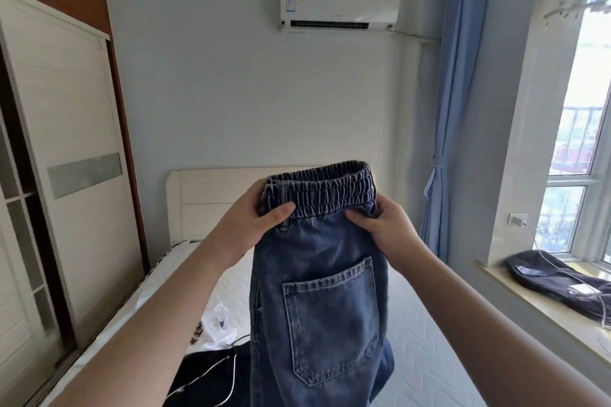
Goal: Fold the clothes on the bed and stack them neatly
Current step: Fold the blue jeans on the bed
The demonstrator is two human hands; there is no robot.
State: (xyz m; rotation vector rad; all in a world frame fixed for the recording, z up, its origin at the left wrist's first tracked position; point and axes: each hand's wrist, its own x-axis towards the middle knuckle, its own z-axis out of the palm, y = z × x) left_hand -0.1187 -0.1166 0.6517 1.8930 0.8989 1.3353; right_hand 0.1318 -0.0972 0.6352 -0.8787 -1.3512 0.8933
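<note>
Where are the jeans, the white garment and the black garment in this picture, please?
jeans (pixel 330 307): head view, on the back pocket.
white garment (pixel 220 324): head view, on its crumpled fabric on the bed.
black garment (pixel 211 377): head view, on the dark cloth beside the jeans.

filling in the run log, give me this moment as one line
step: lifting jeans | left hand: grips waistband | right hand: grips waistband | jeans: hanging above bed | unfolded
</note>
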